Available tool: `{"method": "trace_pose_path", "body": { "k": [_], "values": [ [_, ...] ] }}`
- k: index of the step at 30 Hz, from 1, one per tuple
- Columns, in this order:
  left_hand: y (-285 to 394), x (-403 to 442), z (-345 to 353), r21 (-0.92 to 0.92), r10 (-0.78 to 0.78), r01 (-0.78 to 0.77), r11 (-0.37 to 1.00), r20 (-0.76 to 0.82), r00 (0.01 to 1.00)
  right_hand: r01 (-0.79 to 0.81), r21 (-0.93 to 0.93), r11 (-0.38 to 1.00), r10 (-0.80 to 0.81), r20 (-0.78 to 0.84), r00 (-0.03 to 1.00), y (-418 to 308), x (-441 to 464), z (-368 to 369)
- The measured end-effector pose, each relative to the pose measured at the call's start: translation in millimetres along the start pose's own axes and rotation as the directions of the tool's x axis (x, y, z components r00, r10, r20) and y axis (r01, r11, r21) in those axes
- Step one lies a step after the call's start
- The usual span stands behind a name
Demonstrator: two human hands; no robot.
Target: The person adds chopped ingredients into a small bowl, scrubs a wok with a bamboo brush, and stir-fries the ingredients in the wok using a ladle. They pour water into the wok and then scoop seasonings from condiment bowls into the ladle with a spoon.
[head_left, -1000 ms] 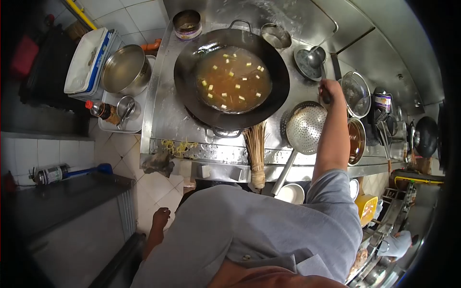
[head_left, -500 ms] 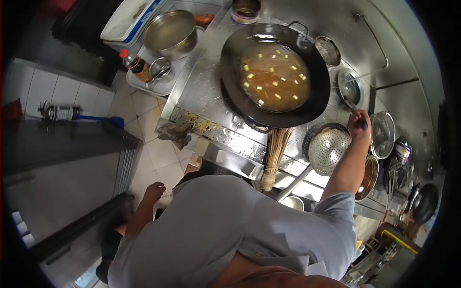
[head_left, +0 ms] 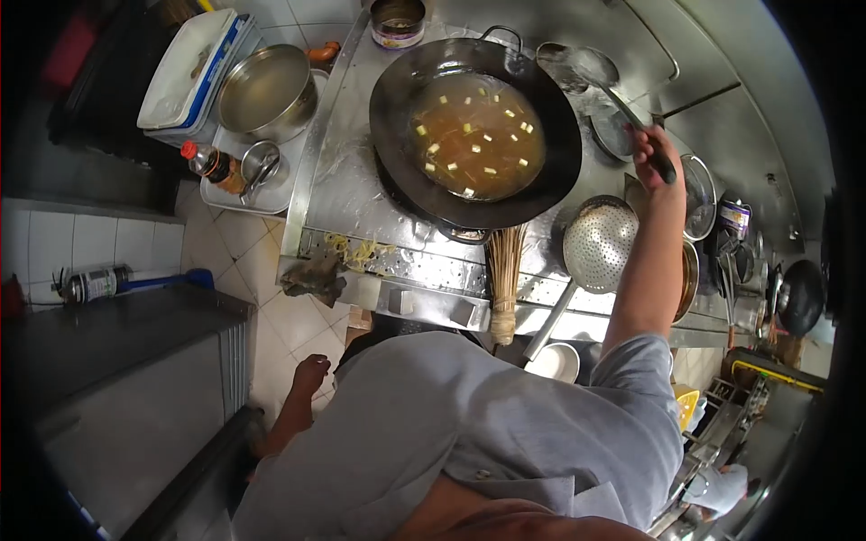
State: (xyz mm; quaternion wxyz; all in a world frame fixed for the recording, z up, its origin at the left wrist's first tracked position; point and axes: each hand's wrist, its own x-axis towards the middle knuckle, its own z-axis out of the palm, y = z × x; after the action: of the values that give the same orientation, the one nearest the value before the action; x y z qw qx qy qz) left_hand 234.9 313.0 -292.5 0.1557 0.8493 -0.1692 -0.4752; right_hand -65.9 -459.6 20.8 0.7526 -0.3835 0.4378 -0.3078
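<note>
My right hand (head_left: pixel 657 155) is closed around the dark handle of a ladle (head_left: pixel 622 104), at the right of the stove. The ladle's bowl points away from me, over the counter behind the wok. A large black wok (head_left: pixel 561 176) sits on the stove, with brownish broth (head_left: pixel 483 149) and several pale cut pieces floating in it. My left hand (head_left: pixel 311 371) hangs low at my side, fingers curled, with nothing visible in it. It is apart from the counter.
A perforated strainer (head_left: pixel 599 248) and a bamboo brush (head_left: pixel 505 288) lie in front of the wok. At the left stand a metal pot (head_left: pixel 269 95), a red-capped bottle (head_left: pixel 216 167) and a steel cup (head_left: pixel 263 167). Several pans hang at the right. A person (head_left: pixel 717 487) is at lower right.
My right hand has moved away from me with the ladle, whose bowl has swung up and back from the right-hand pan. The view has shifted; my left hand still hangs low.
</note>
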Motion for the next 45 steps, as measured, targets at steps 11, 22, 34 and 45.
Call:
{"method": "trace_pose_path", "body": {
  "k": [11, 22, 34, 45],
  "values": [
    [-20.8, -10.8, -8.3, 0.087, 0.15, -0.148, 0.985, -0.014, 0.989, 0.059, -0.861, 0.505, -0.249, -0.08, 0.965, 36.7, 27.9, -3.9],
    [-10.2, -24.3, -16.8, 0.017, -0.092, 0.094, 0.995, -0.077, 0.993, -0.349, -0.9, 0.262, -0.2, -0.404, 0.893, 125.4, 103.6, -193.3],
    [18.8, -40.7, -13.3, -0.111, -0.163, 0.154, 0.982, -0.077, 0.984, -0.079, 0.205, 0.976, 0.112, -0.154, 0.982, 45.1, 47.9, -124.6],
    [-0.9, -13.6, 4.8, 0.005, 0.066, -0.066, 0.998, -0.053, 0.996, 0.023, -0.117, 0.993, -0.029, -0.053, 0.998, -16.8, 35.4, -21.3]
  ]
}}
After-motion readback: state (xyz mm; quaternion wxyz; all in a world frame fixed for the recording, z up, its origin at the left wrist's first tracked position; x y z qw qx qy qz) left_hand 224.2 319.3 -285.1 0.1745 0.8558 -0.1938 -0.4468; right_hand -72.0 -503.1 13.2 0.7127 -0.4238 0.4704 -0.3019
